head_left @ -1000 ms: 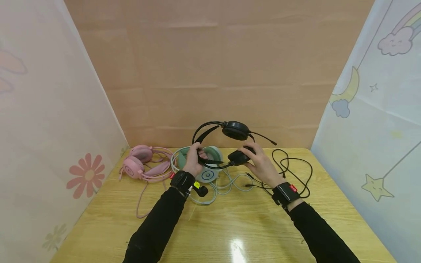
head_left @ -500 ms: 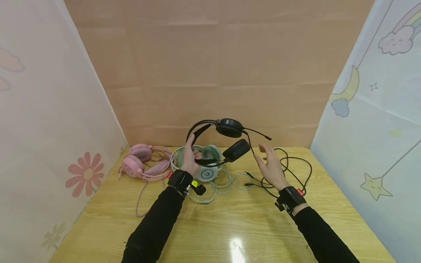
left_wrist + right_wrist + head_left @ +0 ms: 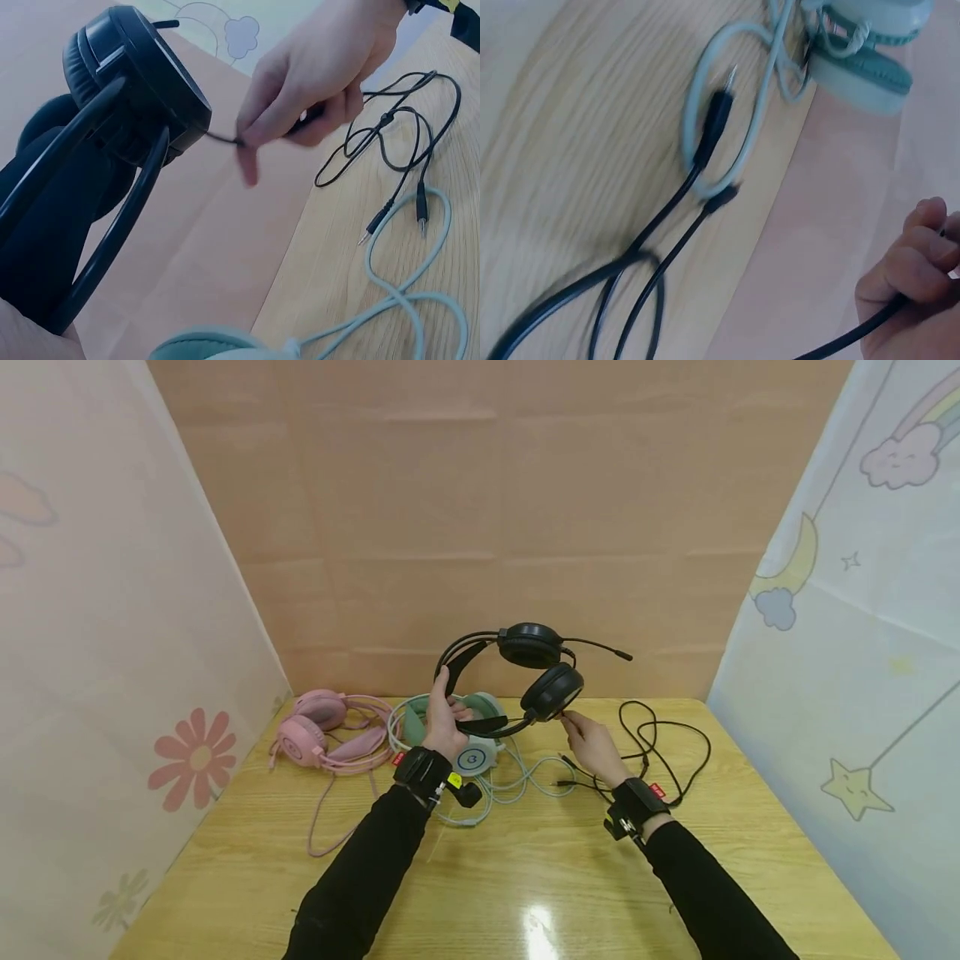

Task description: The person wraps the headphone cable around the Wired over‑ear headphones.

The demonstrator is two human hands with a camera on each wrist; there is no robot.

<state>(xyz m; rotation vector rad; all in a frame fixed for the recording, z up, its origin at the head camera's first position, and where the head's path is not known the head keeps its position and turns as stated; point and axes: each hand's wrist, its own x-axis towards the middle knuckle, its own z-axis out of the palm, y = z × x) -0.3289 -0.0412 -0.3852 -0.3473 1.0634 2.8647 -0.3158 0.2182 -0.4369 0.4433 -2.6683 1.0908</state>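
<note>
Black headset (image 3: pixel 552 692) held in left grip (image 3: pixel 446 727)

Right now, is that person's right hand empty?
No, the right wrist view shows the right hand curled round a black cable, which runs out of its grip.

on table (image 3: pixel 585 868): headphones (image 3: pixel 303 742) left, second headphones (image 3: pixel 472 760) middle, cable (image 3: pixel 678 722) right; headset (image 3: pixel 552 691) above.

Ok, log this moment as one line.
left hand: grips black headset | right hand: holds its cable | pink headphones: on table
</note>
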